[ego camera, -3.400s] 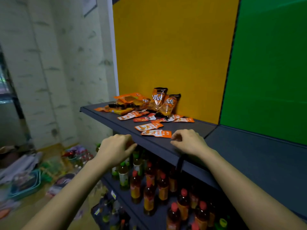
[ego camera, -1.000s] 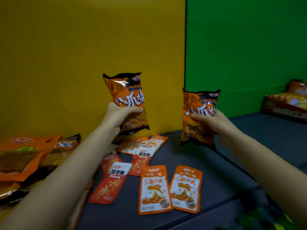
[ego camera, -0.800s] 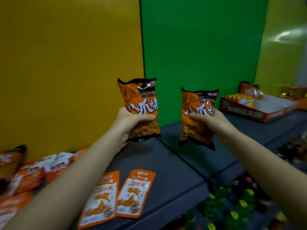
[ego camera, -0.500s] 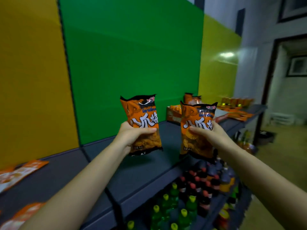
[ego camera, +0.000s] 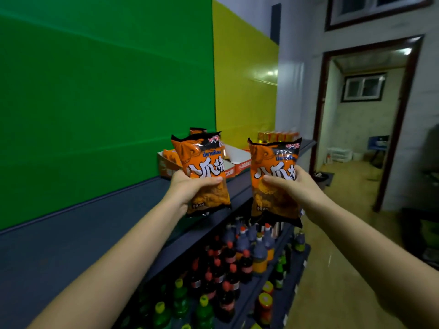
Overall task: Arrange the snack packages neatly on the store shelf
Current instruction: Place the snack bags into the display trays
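Above the dark grey top shelf (ego camera: 78, 236), seen from the head camera, both bare arms reach forward and each hand grips one snack bag upright. The left hand (ego camera: 190, 188) is clenched around the lower middle of the left snack bag (ego camera: 202, 167) — thumb across the front, the other fingers hidden behind it. This orange-and-black bag hangs over the shelf surface, its bottom edge just clear of the front lip. The right hand (ego camera: 292, 186) grasps the right snack bag (ego camera: 273, 176) the same way, thumb lying on the printed face and the rest of the fingers wrapped around its right edge. That bag is held out past the shelf's front edge, over the bottles (ego camera: 237, 257) standing in rows on the lower shelf. The two bags are near each other but apart, both with large white characters facing the camera.

Behind the left bag, against the green back panel (ego camera: 95, 103), sits an open cardboard display box (ego camera: 237, 162) on the shelf, with more orange packets inside its left end. Further along, before the yellow panel (ego camera: 244, 91), a row of small orange boxes (ego camera: 278, 135) stands — blurred, so the detail is unclear. A doorway (ego camera: 361, 115) opens at the right.
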{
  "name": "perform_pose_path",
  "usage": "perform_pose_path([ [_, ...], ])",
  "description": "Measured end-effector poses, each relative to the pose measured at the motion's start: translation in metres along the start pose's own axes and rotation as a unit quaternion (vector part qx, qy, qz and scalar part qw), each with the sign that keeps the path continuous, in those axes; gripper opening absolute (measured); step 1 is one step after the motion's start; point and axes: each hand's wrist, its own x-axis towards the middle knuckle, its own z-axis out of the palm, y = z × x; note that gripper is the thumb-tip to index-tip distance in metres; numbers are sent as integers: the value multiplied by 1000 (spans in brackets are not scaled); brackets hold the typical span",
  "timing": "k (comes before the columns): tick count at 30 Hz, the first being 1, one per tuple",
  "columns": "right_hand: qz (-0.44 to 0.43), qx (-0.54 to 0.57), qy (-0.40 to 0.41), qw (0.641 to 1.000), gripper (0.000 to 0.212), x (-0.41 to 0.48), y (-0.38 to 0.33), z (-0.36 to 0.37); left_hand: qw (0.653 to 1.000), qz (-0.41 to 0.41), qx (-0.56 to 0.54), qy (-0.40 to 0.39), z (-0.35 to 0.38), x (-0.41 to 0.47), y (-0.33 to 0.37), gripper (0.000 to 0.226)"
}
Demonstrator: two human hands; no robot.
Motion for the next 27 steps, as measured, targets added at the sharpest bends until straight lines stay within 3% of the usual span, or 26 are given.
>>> perform_pose_path([
  [4,-18,0,1,1000,39,47,16,-22,1000,17,4,-14,40,54,-4,33],
  [10,-30,-35,-7,999,63,151,29,-39,1000,17,2,12,77,150,-6,36],
  [15,-60,2,-35,998,34,238,35,-45,998,36,20,47,93,234,-2,64],
  [19,-78,23,-62,995,21,294,42,-44,996,63,38,57,106,283,-3,64],
  [27,-81,88,-113,986,23,393,62,-24,979,117,110,122,117,341,-20,61],
])
